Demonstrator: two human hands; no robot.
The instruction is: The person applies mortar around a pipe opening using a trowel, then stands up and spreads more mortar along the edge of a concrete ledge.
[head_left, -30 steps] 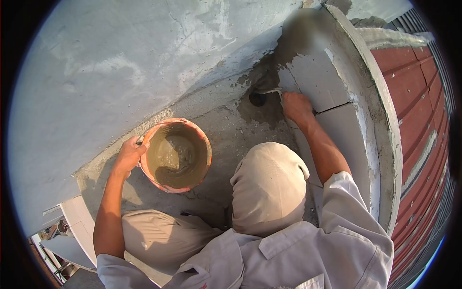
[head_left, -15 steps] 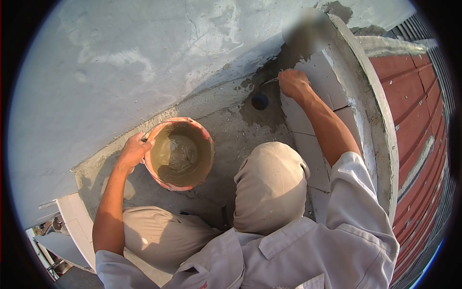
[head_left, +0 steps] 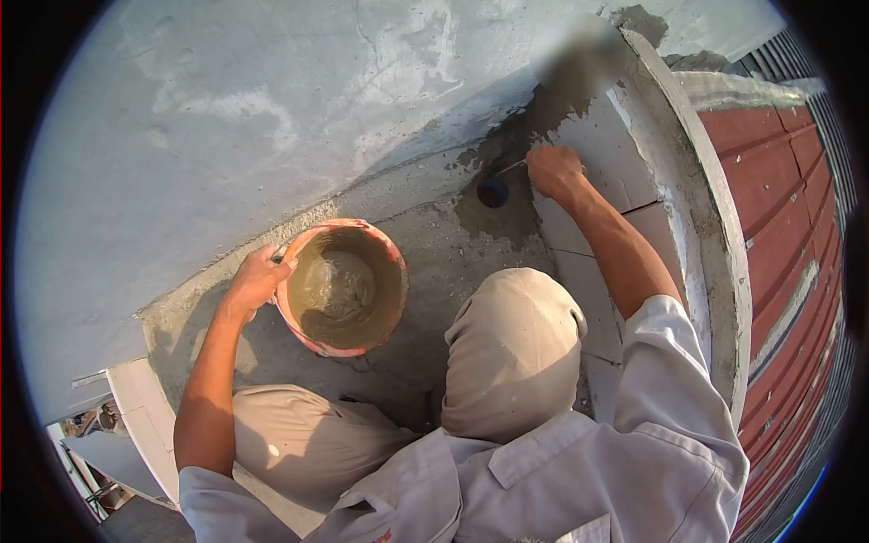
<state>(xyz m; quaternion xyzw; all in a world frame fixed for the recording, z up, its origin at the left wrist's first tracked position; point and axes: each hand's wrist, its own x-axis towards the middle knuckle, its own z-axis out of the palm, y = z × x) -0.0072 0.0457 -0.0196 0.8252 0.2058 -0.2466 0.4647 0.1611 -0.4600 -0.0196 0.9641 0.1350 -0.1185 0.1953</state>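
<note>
An orange-red bucket with wet grey-brown mortar in it stands on the rough floor. My left hand grips its left rim, thumb on the inner side. Up at the right, my right hand is closed around a thin tool, whose metal shaft points down and left. The tool's far end is hard to make out. Just below it is a round dark hole in the floor, with damp mortar around it and up into the corner.
A grey plastered wall rises along the far side. Pale blocks and a curved concrete ledge border the right, with red roofing beyond. My knees are close below the bucket and hole.
My right hand has shifted slightly downward with the tool, whose shaft now shows at a different angle. My left hand remains on the bucket rim.
</note>
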